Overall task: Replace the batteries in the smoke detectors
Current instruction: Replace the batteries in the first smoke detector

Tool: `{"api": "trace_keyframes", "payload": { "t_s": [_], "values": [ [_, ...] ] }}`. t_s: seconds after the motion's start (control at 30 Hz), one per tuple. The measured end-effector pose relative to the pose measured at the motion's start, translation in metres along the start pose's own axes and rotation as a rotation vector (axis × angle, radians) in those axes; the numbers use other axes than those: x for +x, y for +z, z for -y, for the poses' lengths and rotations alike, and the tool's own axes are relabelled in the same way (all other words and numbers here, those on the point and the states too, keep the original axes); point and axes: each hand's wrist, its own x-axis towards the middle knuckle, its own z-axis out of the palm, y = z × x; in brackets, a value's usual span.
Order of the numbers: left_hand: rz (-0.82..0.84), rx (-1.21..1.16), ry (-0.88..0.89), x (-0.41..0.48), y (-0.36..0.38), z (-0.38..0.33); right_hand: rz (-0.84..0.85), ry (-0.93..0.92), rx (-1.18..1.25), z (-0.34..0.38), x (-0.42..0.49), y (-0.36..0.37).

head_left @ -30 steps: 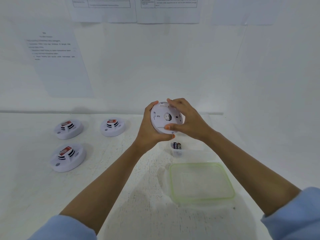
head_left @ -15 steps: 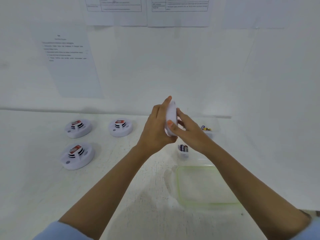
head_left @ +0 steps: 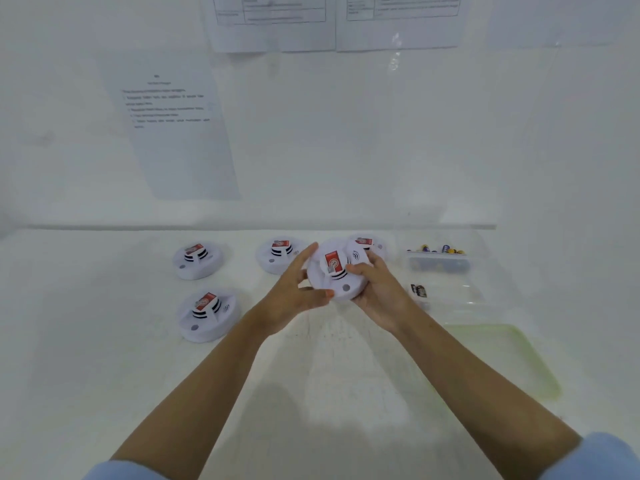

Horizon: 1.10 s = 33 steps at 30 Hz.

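Observation:
A round white smoke detector (head_left: 337,271) with a red label is held face-up just above the table, between both hands. My left hand (head_left: 294,296) grips its left and front rim; my right hand (head_left: 381,289) cups its right side from below. Three more detectors rest on the table at the far left (head_left: 197,259), near left (head_left: 207,315) and behind my left hand (head_left: 278,254). Another detector (head_left: 369,244) peeks out behind the held one. Two batteries (head_left: 418,291) lie to the right of my right hand.
A clear tub of several batteries (head_left: 440,258) stands at the back right. A clear lid with a green rim (head_left: 540,372) lies at the near right. Printed sheets (head_left: 173,133) are taped to the white wall behind the table.
The detector was turned from back-facing, through edge-on, to label side up and lowered toward the table. The view tilted down and shifted right.

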Motion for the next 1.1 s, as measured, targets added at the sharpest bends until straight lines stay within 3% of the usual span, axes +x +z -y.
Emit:
{"api": "trace_keyframes", "payload": {
  "t_s": [0.1,0.33,0.5,1.1],
  "values": [
    [-0.001,-0.014,-0.004,-0.003,-0.022,0.016,-0.101,0.026,-0.216,-0.018,-0.002,0.009],
    [0.058,0.003,0.000,-0.007,-0.042,0.033,-0.097,-0.068,-0.369,-0.058,-0.009,0.015],
    [0.036,0.092,0.068,-0.012,-0.036,0.035,-0.114,-0.183,-0.423,-0.071,-0.013,0.013],
    [0.071,0.151,0.098,-0.015,-0.033,0.035,-0.143,-0.260,-0.530,-0.080,-0.013,0.009]
  ]
}}
